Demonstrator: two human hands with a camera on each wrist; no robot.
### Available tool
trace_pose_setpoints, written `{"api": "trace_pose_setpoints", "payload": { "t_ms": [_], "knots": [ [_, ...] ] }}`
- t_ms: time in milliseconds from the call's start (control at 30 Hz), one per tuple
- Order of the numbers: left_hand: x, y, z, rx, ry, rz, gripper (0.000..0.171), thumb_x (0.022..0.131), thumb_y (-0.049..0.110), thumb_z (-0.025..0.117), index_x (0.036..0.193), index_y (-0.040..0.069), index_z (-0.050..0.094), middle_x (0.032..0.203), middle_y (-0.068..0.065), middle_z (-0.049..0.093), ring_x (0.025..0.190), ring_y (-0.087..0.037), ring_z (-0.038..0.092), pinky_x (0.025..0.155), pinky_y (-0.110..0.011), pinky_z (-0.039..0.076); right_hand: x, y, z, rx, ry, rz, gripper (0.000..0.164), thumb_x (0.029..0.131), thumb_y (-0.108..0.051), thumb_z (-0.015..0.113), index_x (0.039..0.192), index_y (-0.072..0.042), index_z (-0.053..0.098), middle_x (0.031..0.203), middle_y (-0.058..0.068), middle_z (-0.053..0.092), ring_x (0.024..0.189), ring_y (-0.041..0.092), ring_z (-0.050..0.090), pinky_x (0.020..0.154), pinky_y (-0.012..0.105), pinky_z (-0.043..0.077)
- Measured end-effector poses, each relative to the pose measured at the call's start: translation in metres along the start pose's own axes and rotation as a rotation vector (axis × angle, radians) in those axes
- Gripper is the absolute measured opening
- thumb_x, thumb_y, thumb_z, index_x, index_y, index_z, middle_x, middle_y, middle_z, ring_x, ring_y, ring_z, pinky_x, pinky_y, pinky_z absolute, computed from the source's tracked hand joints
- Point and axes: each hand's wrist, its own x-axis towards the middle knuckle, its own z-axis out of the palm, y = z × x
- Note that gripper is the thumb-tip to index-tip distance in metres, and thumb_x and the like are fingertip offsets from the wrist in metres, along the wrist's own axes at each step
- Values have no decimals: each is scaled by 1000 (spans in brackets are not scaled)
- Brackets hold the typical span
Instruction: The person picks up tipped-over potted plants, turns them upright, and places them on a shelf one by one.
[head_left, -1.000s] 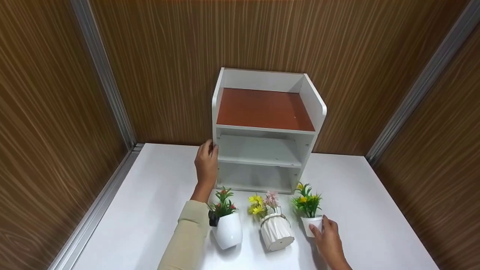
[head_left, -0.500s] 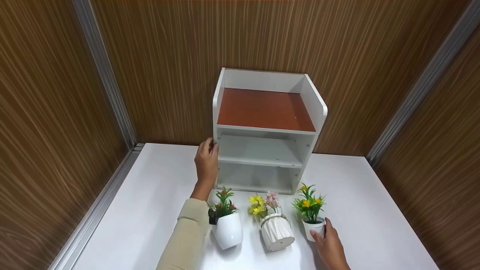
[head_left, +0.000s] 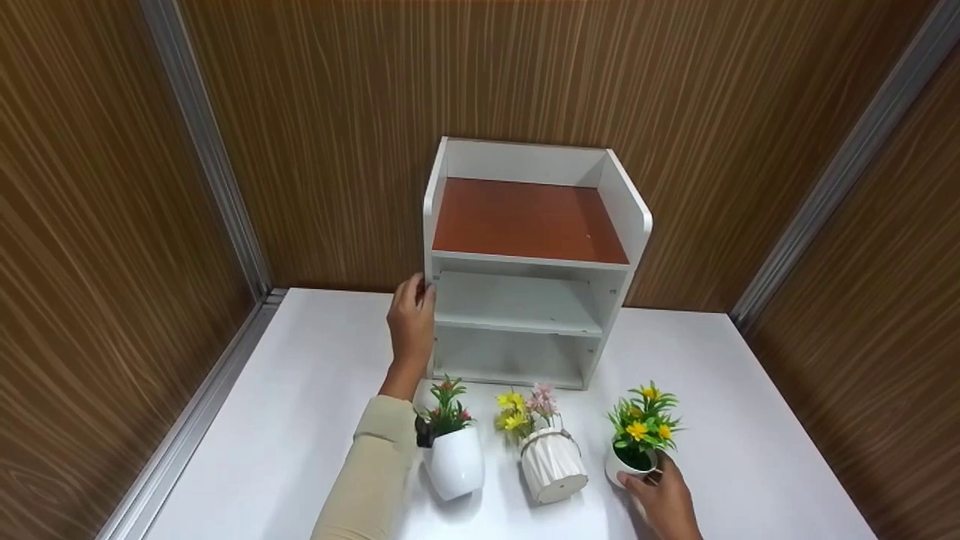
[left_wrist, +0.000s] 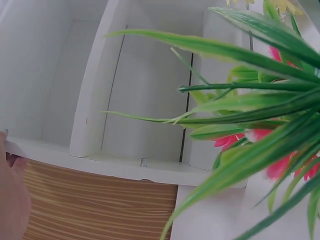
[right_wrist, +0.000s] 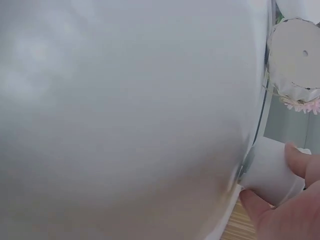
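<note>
My left hand [head_left: 411, 322] grips the left side panel of a white shelf unit [head_left: 517, 325] with a reddish-brown top. In the left wrist view, the fingers [left_wrist: 14, 200] are at the panel's edge. At the right, my right hand [head_left: 667, 501] holds a small potted plant [head_left: 636, 433] with yellow flowers. Its white pot [right_wrist: 270, 172] is between the thumb and fingers in the right wrist view; in the head view its opening tips toward me. Nearest my left forearm lies a white pot [head_left: 457, 463] with red flowers, its leaves close in front of the left wrist camera.
Between the two plants, a pleated white pot [head_left: 553, 466] with yellow and pink flowers lies tipped, its base toward me. All stand on a white table [head_left: 720, 405]. Wood-patterned walls [head_left: 337, 150] enclose the back and sides.
My right hand has tilted the yellow-flowered plant back toward me and shifted it slightly right, so the pot's opening now shows. My left hand stays at the shelf's side.
</note>
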Motion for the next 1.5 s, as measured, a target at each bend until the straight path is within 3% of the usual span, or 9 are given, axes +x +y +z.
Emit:
{"api": "trace_pose_setpoints", "payload": {
  "t_ms": [100,400,633,933,1200,1367,1500],
  "knots": [
    [-1,1,1,3,-2,9,30,102,14,61,129,1,62,120,-14,66,114,-25,65,97,-33,56,0,3,1,34,13,20,92,86,-24,82,148,15,27,144,41,41,129,54,49,102,52,50],
    [2,-1,1,7,32,15,28,101,12,62,126,-1,64,118,-16,67,112,-27,66,96,-35,56,13,7,3,151,-3,11,95,88,-21,79,152,13,18,152,39,31,138,53,39,110,54,43],
    [3,-1,1,2,30,19,28,101,12,63,125,-1,64,116,-15,67,110,-25,66,95,-34,57,19,8,6,144,25,-59,89,88,-17,80,150,12,24,149,37,39,136,49,45,110,51,43],
    [3,0,0,-17,23,17,29,101,12,62,126,-2,64,117,-16,67,111,-25,66,94,-32,57,23,12,14,167,16,-68,94,85,-19,83,154,5,24,153,32,38,137,46,46,110,49,44],
    [4,0,2,-21,32,18,28,101,12,62,126,-2,64,116,-15,67,110,-25,66,94,-31,57,23,12,15,169,16,-78,95,84,-25,84,153,5,27,152,32,40,135,46,48,108,46,47],
    [4,0,2,-20,24,19,28,102,13,62,126,-1,64,115,-15,67,110,-25,66,95,-32,56,24,12,14,216,15,-63,94,85,-23,83,155,1,25,156,29,37,140,43,43,111,48,43],
    [1,-1,2,-14,35,20,27,101,13,62,125,-1,65,115,-15,67,110,-26,66,93,-33,57,22,12,14,234,10,-30,92,88,-23,80,155,4,23,157,31,31,144,45,36,115,50,39]
  ]
}}
